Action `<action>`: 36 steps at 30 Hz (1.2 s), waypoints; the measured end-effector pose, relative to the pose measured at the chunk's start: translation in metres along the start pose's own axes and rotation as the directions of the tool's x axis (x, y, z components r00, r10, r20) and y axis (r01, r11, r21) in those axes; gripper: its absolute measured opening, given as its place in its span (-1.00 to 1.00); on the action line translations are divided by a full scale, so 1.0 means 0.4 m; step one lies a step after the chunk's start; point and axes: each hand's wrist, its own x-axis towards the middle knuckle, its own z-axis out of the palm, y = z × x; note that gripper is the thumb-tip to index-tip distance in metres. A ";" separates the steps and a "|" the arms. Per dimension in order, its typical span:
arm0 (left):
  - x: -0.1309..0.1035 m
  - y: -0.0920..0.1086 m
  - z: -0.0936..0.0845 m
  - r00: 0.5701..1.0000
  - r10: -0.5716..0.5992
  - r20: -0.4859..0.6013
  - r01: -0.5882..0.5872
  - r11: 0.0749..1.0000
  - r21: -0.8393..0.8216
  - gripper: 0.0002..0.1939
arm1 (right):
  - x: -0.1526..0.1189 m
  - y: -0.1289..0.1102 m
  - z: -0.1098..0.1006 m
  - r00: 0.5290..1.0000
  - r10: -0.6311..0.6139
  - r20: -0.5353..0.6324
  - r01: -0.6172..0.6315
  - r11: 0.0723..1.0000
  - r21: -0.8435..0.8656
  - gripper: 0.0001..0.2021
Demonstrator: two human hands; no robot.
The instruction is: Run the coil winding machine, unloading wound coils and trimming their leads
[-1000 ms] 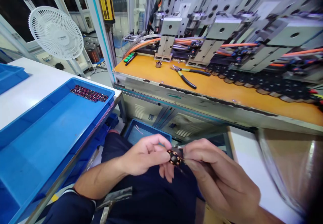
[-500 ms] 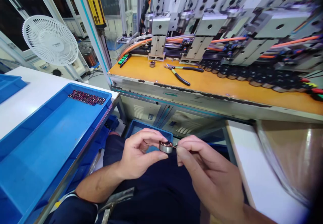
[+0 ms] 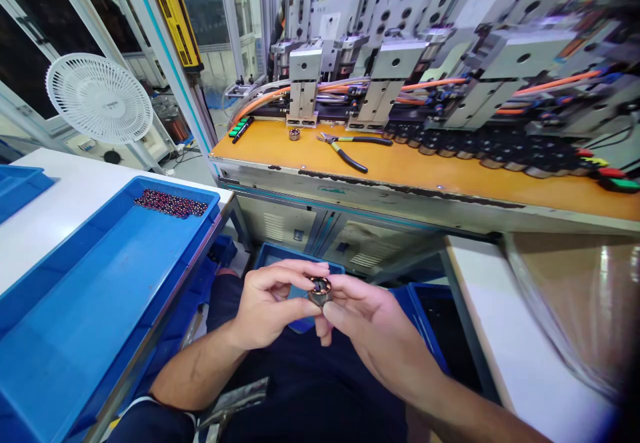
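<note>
A small ring-shaped motor stator [image 3: 321,291] with copper windings and a metal rim is held above my lap. My left hand [image 3: 275,300] grips it from the left, thumb below and fingers above. From the right, the thumb and fingers of my right hand [image 3: 367,316] close on the same stator. Its top side tilts toward me, showing the dark centre and the copper coils. Fingers cover parts of both its sides.
Left stands a blue tray [image 3: 100,283] with many small wound parts [image 3: 171,203] at its far end. Pliers [image 3: 345,150], another stator [image 3: 294,134] and a row of black-topped parts [image 3: 465,146] lie on the orange bench [image 3: 265,150] below the machine [image 3: 395,56]. A white fan [image 3: 100,98] is far left.
My right hand has moved left from a thin wire beside the stator onto the stator itself. The stator has tilted, so more of its top shows. The camera view has shifted slightly.
</note>
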 end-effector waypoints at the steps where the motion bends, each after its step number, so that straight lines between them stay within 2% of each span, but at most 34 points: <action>1: 0.000 -0.004 0.000 1.000 -0.024 0.002 0.024 0.999 -0.029 -0.72 | 0.002 0.002 0.002 1.000 -0.029 0.004 0.029 1.000 -0.011 -0.77; 4: 0.006 -0.021 0.003 0.986 -0.158 -0.047 0.149 0.976 -0.161 -0.87 | 0.008 0.001 0.008 0.982 -0.184 -0.038 0.178 0.977 -0.121 -0.83; 5: 0.008 -0.028 0.006 0.970 -0.227 -0.091 0.205 0.957 -0.206 -0.83 | 0.010 -0.002 0.008 0.957 -0.283 -0.061 0.265 0.941 -0.209 -0.86; 6: 0.009 -0.034 0.008 0.942 -0.301 -0.149 0.262 0.936 -0.236 -0.79 | 0.012 -0.007 0.006 0.910 -0.408 -0.077 0.362 0.870 -0.335 -0.87; 7: 0.007 -0.040 0.010 0.906 -0.358 -0.224 0.307 0.923 -0.234 -0.76 | 0.014 -0.012 0.001 0.836 -0.544 -0.069 0.444 0.746 -0.496 -0.85; 8: 0.002 -0.043 0.011 0.875 -0.374 -0.308 0.332 0.925 -0.183 -0.76 | 0.017 -0.017 -0.006 0.742 -0.670 -0.030 0.486 0.568 -0.665 -0.81; 9: -0.006 -0.044 0.013 0.864 -0.333 -0.377 0.329 0.941 -0.077 -0.78 | 0.019 -0.021 -0.017 0.640 -0.768 0.044 0.480 0.354 -0.803 -0.78; 10: -0.015 -0.042 0.014 0.882 -0.238 -0.406 0.291 0.954 0.073 -0.79 | 0.021 -0.023 -0.029 0.549 -0.823 0.149 0.442 0.134 -0.887 -0.75; 11: -0.026 -0.036 0.016 0.919 -0.113 -0.378 0.216 0.946 0.242 -0.77 | 0.023 -0.024 -0.042 0.475 -0.839 0.267 0.399 -0.065 -0.915 -0.73; 12: -0.035 -0.026 0.019 0.953 0.012 -0.301 0.113 0.913 0.393 -0.71 | 0.024 -0.022 -0.055 0.417 -0.827 0.376 0.368 -0.225 -0.902 -0.73; 13: -0.042 -0.014 0.022 0.974 0.109 -0.199 0.006 0.865 0.501 -0.62 | 0.026 -0.019 -0.067 0.371 -0.798 0.475 0.361 -0.347 -0.866 -0.75; 14: -0.044 -0.001 0.026 0.980 0.168 -0.104 -0.081 0.821 0.565 -0.53 | 0.027 -0.014 -0.076 0.338 -0.760 0.555 0.375 -0.431 -0.820 -0.77; 16: -0.038 0.025 0.033 0.979 0.202 0.004 -0.161 0.770 0.617 -0.47 | 0.028 -0.004 -0.084 0.321 -0.693 0.646 0.413 -0.511 -0.754 -0.82; 17: -0.030 0.036 0.034 0.980 0.194 0.031 -0.171 0.760 0.627 -0.51 | 0.026 0.000 -0.083 0.331 -0.685 0.649 0.424 -0.506 -0.751 -0.83; 19: -0.014 0.050 0.031 0.982 0.170 0.078 -0.181 0.756 0.629 -0.62 | 0.020 0.003 -0.070 0.402 -0.716 0.571 0.444 -0.393 -0.805 -0.78; 22: -0.002 0.058 0.018 0.977 0.167 0.134 -0.214 0.739 0.638 -0.65 | 0.002 -0.010 -0.041 0.555 -0.742 0.376 0.482 -0.081 -0.872 -0.66; 24: -0.004 0.057 0.010 0.973 0.162 0.166 -0.231 0.735 0.638 -0.64 | -0.011 -0.024 -0.023 0.629 -0.709 0.317 0.524 0.086 -0.848 -0.71; 27: -0.012 0.053 0.009 0.988 0.062 0.141 -0.128 0.836 0.533 -0.69 | -0.020 -0.034 -0.003 0.690 -0.685 0.234 0.532 0.262 -0.805 -0.78; 29: -0.016 0.049 0.011 0.995 -0.043 0.085 0.006 0.919 0.394 -0.73 | -0.019 -0.029 0.004 0.710 -0.687 0.154 0.512 0.353 -0.783 -0.77; 31: -0.016 0.047 0.011 0.993 -0.102 0.054 0.082 0.952 0.295 -0.76 | -0.017 -0.018 0.003 0.730 -0.677 0.093 0.497 0.432 -0.752 -0.78; 33: -0.013 0.050 0.007 0.995 -0.089 0.045 0.072 0.952 0.299 -0.78 | -0.021 -0.010 -0.011 0.773 -0.633 0.035 0.462 0.523 -0.716 -0.82; 35: -0.010 0.057 -0.002 0.998 -0.028 0.049 0.007 0.923 0.386 -0.79 | -0.033 -0.015 -0.037 0.814 -0.579 -0.054 0.389 0.611 -0.690 -0.87; 36: -0.008 0.062 -0.006 0.998 0.006 0.058 -0.031 0.895 0.444 -0.79 | -0.041 -0.024 -0.052 0.799 -0.592 -0.103 0.364 0.614 -0.700 -0.88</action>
